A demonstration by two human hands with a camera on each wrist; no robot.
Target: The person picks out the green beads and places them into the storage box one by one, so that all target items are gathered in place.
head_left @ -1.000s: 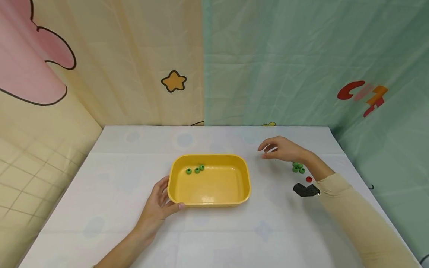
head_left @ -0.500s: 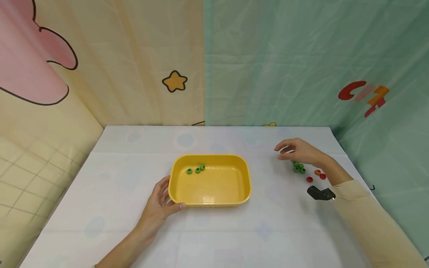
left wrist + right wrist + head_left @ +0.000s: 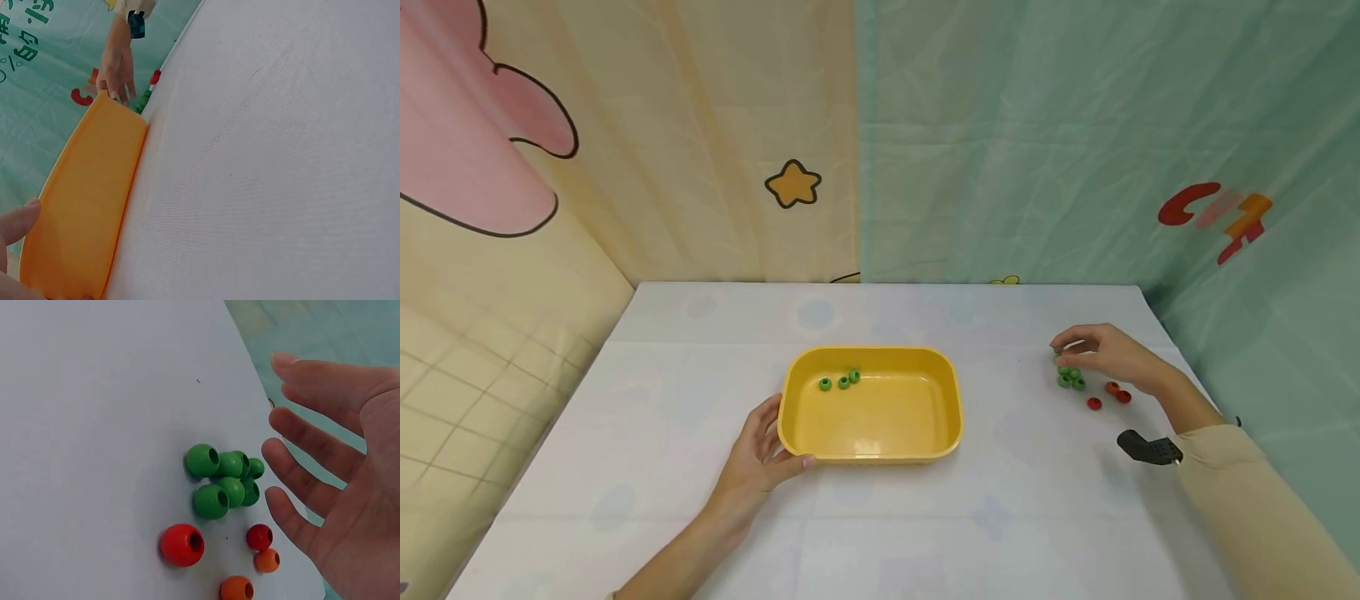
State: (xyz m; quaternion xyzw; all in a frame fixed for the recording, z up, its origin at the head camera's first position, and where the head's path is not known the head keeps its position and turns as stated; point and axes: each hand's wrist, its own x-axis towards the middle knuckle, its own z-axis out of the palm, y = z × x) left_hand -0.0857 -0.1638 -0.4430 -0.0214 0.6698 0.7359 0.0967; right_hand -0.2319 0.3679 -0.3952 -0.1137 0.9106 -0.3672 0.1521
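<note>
My left hand (image 3: 741, 467) grips the near left corner of a yellow plastic tray (image 3: 880, 425), thumb against its wall. Three green beads (image 3: 844, 382) lie in the tray's far left part. At the right, my right hand (image 3: 1108, 352) hovers at a cluster of green beads (image 3: 1064, 381), partly covering it in the head view. From the right wrist, the fingers (image 3: 300, 469) look spread and loosely bent, holding nothing. The clustered green beads (image 3: 210, 501) are round with holes. Close by are a large-looking red bead (image 3: 182, 545) and an orange bead (image 3: 237, 589).
Another red bead (image 3: 259, 537) and another orange bead (image 3: 267, 560) lie near the cluster. White cloth (image 3: 880, 525) covers the table. Behind it hang a yellow curtain (image 3: 700, 167) and a green curtain (image 3: 1000, 167). A black strap-like piece (image 3: 1150, 448) juts from the right sleeve.
My right hand has moved right and slightly nearer, over to the green cluster. Red and orange beads beneath the arm have come into view. The left hand and tray stay put.
</note>
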